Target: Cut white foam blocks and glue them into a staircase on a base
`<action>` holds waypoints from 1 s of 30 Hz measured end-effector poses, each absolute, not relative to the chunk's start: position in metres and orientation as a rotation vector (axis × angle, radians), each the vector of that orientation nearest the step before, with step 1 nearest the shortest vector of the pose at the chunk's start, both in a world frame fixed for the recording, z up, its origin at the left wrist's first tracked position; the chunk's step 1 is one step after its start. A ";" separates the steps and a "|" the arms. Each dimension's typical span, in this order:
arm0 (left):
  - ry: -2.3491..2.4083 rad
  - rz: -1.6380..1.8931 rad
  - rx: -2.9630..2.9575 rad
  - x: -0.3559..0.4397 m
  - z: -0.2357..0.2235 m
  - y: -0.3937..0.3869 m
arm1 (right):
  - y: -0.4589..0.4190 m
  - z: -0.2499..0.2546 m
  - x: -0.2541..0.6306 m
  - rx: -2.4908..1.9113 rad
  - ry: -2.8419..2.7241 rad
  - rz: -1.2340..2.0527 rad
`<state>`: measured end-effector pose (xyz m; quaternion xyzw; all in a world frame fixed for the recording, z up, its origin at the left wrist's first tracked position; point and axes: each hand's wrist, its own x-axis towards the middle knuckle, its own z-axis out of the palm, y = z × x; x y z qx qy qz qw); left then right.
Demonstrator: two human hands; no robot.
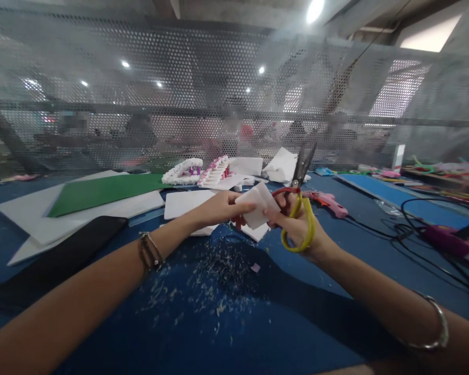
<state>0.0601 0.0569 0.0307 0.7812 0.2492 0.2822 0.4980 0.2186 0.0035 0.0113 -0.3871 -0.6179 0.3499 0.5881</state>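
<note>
A small square-cornered piece of white card (257, 202) is pinched by my left hand (223, 207), with the thumb lying on its front face. My right hand (297, 229) grips the same piece at its lower right edge with thumb and fingers. Hooked over that hand are scissors (296, 183) with yellow and red handles, their blades pointing up, slightly apart and clear of the card. Below both hands, white shreds (222, 265) and one small pale scrap (255, 267) are strewn on the blue tabletop (180, 333).
White sheets (187, 203) lie behind my hands, near white-and-pink craft models (214, 172). At left are a green sheet (109, 190) and a black flat object (66, 260). A pink glue gun (328, 202), black cables and a purple power strip (449, 242) are at right. Perforated metal screen (203, 78) behind.
</note>
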 end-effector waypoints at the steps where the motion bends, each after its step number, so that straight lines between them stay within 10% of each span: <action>1: 0.581 0.735 1.860 0.064 0.027 0.055 | 0.004 0.011 0.218 -0.893 -1.402 0.809; 30: 0.274 0.824 1.676 0.053 0.039 0.055 | -0.014 0.011 0.224 -0.958 -2.104 0.629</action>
